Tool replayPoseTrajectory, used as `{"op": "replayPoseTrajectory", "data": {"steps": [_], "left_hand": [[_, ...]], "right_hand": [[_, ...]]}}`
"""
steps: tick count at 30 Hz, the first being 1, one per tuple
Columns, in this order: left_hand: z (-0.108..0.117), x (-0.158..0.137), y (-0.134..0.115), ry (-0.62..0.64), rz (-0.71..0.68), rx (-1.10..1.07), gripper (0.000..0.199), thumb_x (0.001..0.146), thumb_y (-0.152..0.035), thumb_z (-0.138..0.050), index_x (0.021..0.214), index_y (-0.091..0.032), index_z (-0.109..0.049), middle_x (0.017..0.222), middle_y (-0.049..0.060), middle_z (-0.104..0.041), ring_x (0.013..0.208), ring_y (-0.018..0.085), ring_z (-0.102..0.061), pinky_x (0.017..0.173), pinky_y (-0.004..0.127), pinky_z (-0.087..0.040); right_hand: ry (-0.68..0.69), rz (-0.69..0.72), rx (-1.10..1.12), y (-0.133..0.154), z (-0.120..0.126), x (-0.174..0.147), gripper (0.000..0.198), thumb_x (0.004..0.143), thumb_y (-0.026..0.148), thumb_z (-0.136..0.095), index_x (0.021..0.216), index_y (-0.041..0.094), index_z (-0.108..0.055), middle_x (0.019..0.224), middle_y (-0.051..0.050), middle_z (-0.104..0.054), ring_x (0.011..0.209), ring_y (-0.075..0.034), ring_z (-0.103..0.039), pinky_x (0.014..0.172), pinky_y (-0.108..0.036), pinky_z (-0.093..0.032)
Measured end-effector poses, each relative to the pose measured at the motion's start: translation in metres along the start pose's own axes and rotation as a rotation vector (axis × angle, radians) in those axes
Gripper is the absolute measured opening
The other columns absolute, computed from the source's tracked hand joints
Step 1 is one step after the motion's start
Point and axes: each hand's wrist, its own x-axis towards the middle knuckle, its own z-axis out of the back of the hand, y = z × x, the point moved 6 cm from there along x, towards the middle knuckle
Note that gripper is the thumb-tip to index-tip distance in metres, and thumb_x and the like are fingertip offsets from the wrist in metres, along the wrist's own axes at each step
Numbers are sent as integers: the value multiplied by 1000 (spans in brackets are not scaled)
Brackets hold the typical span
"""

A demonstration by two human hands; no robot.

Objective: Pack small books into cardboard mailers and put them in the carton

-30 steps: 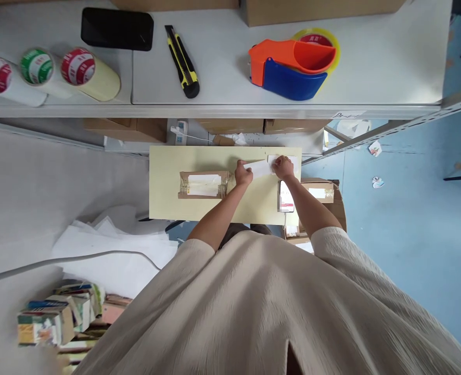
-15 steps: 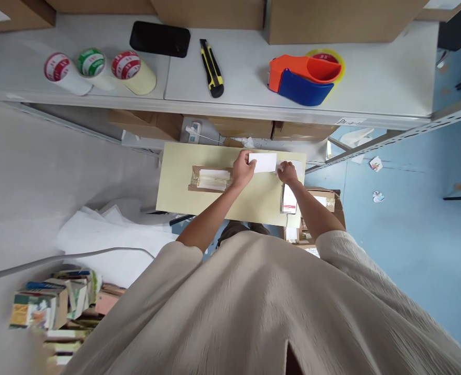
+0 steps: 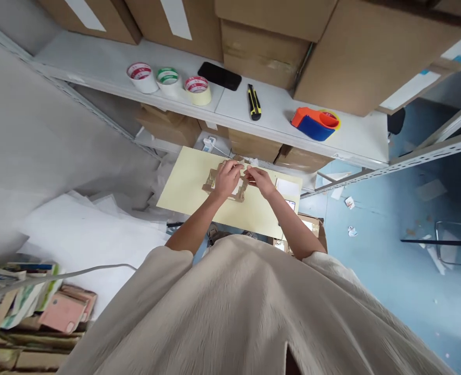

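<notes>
Over the small yellow table, a taped cardboard package (image 3: pixel 209 186) lies mostly under my hands, with a bit of white on its top. My left hand (image 3: pixel 227 178) is just above it, thumb and fingers drawn together at the tips. Close beside it, my right hand (image 3: pixel 259 180) has its fingertips pinched at the package's right end. Whatever the fingers hold is too small or hidden to make out. To the right of my right hand, white paper sheets (image 3: pixel 287 187) rest on the table (image 3: pixel 183 179), and a phone with a lit screen (image 3: pixel 291 204) is partly behind my forearm.
On the shelf (image 3: pixel 271 120) stand several tape rolls (image 3: pixel 198 91), a dark phone (image 3: pixel 219 76), a utility knife (image 3: pixel 254 102) and an orange-blue tape dispenser (image 3: pixel 315 124). Cardboard boxes (image 3: pixel 332 57) fill its back. White sheets (image 3: pixel 82 224) and stacked books (image 3: pixel 23 291) lie left.
Both hands have moved left to the package and close together. The white slip seen in my left hand no longer shows there. The view has tilted and shifted.
</notes>
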Motion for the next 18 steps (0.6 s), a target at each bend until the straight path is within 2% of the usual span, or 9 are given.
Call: {"op": "replayPoseTrajectory", "data": {"steps": [4, 7, 12, 18], "left_hand": [[24, -5, 20, 13, -45, -15, 32, 107, -16, -59, 112, -31, -87, 127, 14, -77, 130, 32, -69, 123, 48, -47], [48, -11, 35, 28, -47, -64, 34, 103, -13, -60, 118, -29, -86, 131, 13, -78, 134, 31, -70, 124, 46, -49], [92, -23, 72, 10, 65, -310, 37, 103, -14, -60, 132, -26, -81, 139, 10, -81, 126, 24, -76, 115, 37, -59], [126, -34, 124, -1, 181, -503, 23, 106, -18, -64, 121, -21, -82, 124, 9, -88, 116, 21, -82, 109, 33, -63]], "right_hand": [[28, -8, -26, 15, -40, -1, 52, 71, 70, -100, 86, 27, -74, 86, -1, -77, 87, -21, -74, 84, -36, -60], [8, 16, -49, 18, -68, 3, 44, 71, 62, -98, 83, 27, -73, 83, 1, -75, 83, -18, -71, 84, -35, -59], [-34, 58, -153, 21, -119, 11, 38, 69, 58, -94, 75, 28, -70, 75, 1, -70, 77, -19, -65, 79, -35, -57], [52, 119, -160, 15, -184, 17, 42, 70, 63, -94, 80, 27, -76, 80, 0, -72, 82, -19, -66, 86, -38, -59]]}}
